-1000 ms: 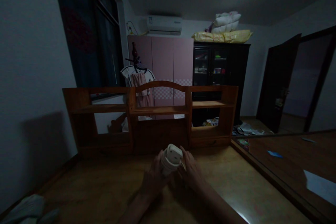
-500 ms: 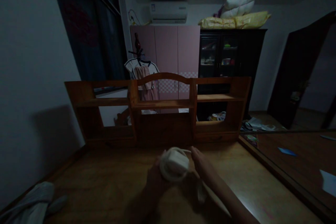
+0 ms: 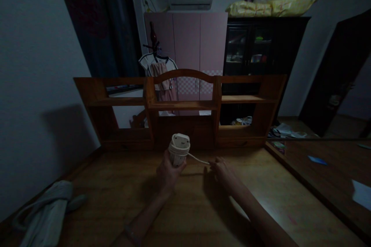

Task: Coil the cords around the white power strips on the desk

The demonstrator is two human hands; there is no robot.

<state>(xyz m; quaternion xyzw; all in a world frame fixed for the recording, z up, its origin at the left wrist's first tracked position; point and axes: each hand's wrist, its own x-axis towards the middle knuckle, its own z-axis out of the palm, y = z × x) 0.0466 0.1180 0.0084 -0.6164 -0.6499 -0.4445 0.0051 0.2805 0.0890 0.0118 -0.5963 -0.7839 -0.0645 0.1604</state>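
Note:
My left hand is closed round a white power strip with its cord wound about it, held upright above the wooden desk. A loose length of white cord runs from the strip to my right hand, whose fingertips pinch the cord's end just above the desk. Both hands are in front of the low wooden shelf unit at the desk's back edge.
A grey cloth lies at the desk's near left corner. A dark second table with blue and white papers adjoins on the right. Behind stand a pink wardrobe, a dark cabinet, and an open door at far right.
The left hand has raised the wound power strip upright and toward the shelf. My right hand has moved off it to the right, drawing out a length of cord. The view tilted down.

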